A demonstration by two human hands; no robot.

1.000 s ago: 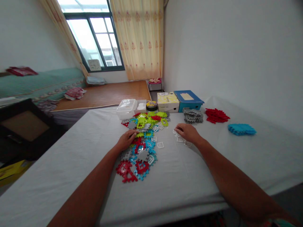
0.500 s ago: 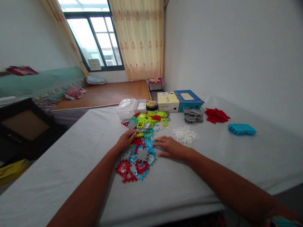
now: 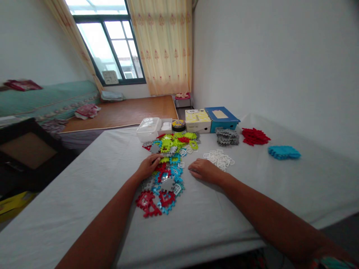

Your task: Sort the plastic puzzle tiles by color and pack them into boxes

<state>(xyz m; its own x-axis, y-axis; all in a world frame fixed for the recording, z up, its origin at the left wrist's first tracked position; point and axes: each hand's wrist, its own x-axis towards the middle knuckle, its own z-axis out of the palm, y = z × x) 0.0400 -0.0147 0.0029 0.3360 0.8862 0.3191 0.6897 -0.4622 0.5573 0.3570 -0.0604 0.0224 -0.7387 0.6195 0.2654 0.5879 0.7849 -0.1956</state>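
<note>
mixed pile [image 3: 167,184] of toy pieces runs down the middle of the tabletop [image 3: 202,224]; white pile [image 3: 221,161] sits right of it, with the gray stack [image 3: 227,137], red pile [image 3: 255,136] and blue stack [image 3: 284,152] farther off, each one color.

to work the white frames well, i'd say: pinch one by its rim between thumb and forefinger, lift straight up so the notched edges around it don't snag (they look thin, easy to bring up two at once). white frame [image 3: 177,189] lies on top of the mixed pile's near part, so probably an easy pick. set pieces down low; dropping would likely scatter the white pile.

right hand [image 3: 206,171]: grip mostly drawn together, fingers curled, palm down, between mixed pile and white pile, fingertips just beside the mixed pile. can't tell if a frame is under the fingers. left hand [image 3: 148,167]: grip loosely curled, fingertips against the mixed pile's left edge; can't tell if it pinches anything.
</note>
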